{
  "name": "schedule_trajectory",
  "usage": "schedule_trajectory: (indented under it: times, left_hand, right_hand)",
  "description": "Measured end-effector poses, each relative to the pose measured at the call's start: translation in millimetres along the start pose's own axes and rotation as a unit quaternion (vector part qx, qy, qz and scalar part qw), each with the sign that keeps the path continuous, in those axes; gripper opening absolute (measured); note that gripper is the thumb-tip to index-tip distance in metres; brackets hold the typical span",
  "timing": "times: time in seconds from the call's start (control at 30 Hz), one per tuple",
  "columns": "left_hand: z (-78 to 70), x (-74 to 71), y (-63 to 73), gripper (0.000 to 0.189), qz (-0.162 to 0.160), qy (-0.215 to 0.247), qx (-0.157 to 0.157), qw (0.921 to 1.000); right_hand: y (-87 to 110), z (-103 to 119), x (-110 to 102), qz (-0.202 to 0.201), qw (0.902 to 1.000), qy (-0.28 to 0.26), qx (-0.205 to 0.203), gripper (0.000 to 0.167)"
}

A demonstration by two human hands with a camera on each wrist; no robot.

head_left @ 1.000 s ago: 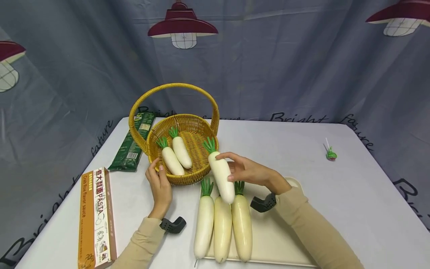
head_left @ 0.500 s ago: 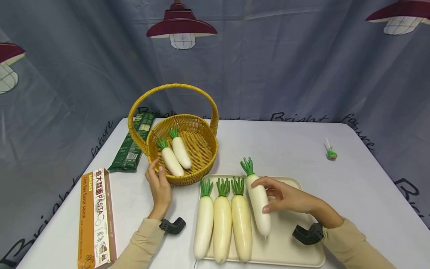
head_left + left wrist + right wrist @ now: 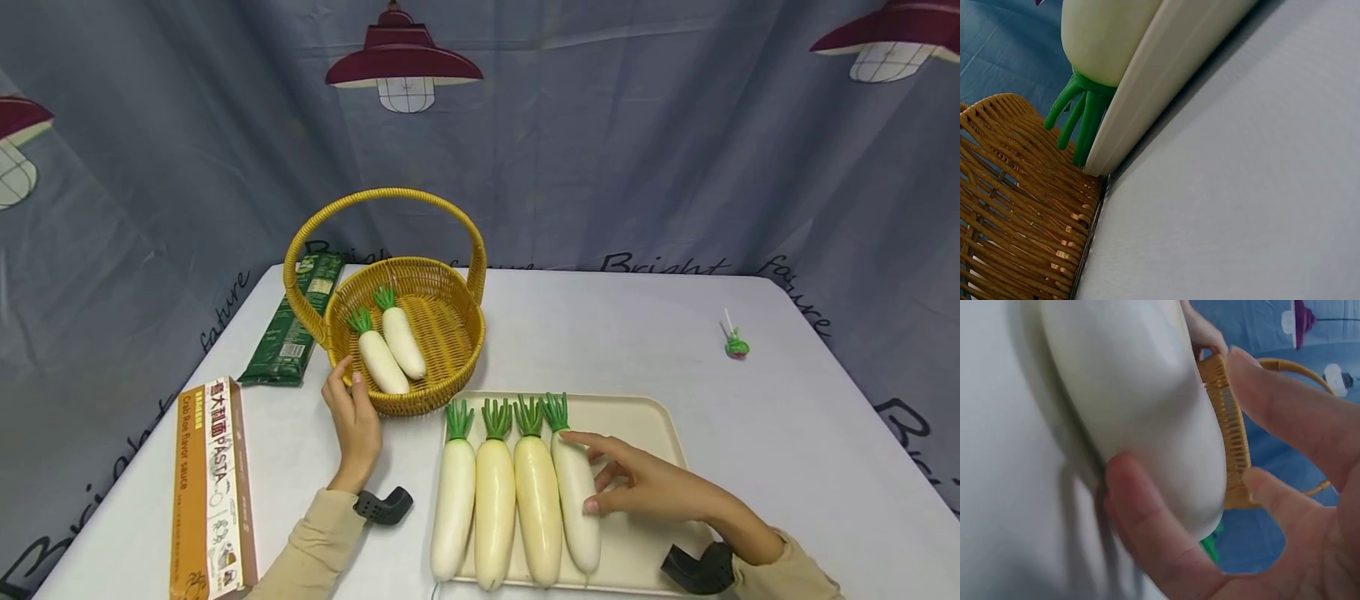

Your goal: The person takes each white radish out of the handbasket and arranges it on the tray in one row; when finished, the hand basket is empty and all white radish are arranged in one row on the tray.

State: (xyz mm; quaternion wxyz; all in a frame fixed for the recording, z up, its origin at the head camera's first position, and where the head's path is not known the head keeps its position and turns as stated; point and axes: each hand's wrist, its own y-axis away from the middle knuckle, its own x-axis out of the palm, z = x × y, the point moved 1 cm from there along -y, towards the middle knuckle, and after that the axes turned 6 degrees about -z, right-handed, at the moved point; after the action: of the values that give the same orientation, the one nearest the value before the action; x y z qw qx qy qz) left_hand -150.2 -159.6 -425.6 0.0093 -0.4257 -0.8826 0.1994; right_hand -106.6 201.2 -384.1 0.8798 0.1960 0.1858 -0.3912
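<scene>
My right hand [image 3: 637,483] is at the upper half of a white daikon radish [image 3: 576,500] lying on a cream tray [image 3: 637,533], index finger and thumb spread along its side. In the right wrist view one fingertip overlaps the white radish [image 3: 1141,406] while the other fingers stand apart from it. To its left lie one more white radish [image 3: 454,508] and two yellowish ones [image 3: 496,500], side by side, green tops away from me. My left hand [image 3: 356,429] holds the near left rim of a wicker basket [image 3: 450,387], which contains two smaller white radishes [image 3: 382,362].
An orange and white pasta box [image 3: 213,492] lies at the left. Behind it a green packet [image 3: 288,342] reaches partly behind the basket's tall handle [image 3: 386,193]. A wrapped lollipop [image 3: 737,345] sits at the far right of the white table [image 3: 600,325].
My right hand has carried the white radish from beside the basket to the right and down onto the tray, where its fingers are now loosely spread. My left hand has stayed at the basket.
</scene>
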Motion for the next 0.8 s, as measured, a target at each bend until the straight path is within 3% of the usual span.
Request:
schedule_trajectory:
  times: [0.27, 0.43, 0.6, 0.8]
  left_hand:
    - [-1.4, -0.8, -0.6, 0.039, -0.001, 0.001, 0.002, 1.0]
    - [-2.0, -1.0, -1.0, 0.04, 0.007, 0.0, -0.006, 1.0]
    - [-2.0, -0.5, -1.7, 0.041, 0.006, -0.002, -0.008, 0.9999]
    - [-1.0, -1.0, -1.1, 0.04, 0.003, -0.004, -0.007, 1.0]
  right_hand:
    - [1.0, 5, 4, -0.011, 0.9991, 0.032, -0.024, 0.074]
    - [1.3, 7, 5, -0.011, 0.9958, 0.081, -0.041, 0.071]
    - [2.9, 13, 0, 0.006, 0.9914, 0.122, -0.047, 0.068]
    - [4.8, 15, -5, 0.035, 0.9889, 0.126, -0.072, 0.064]
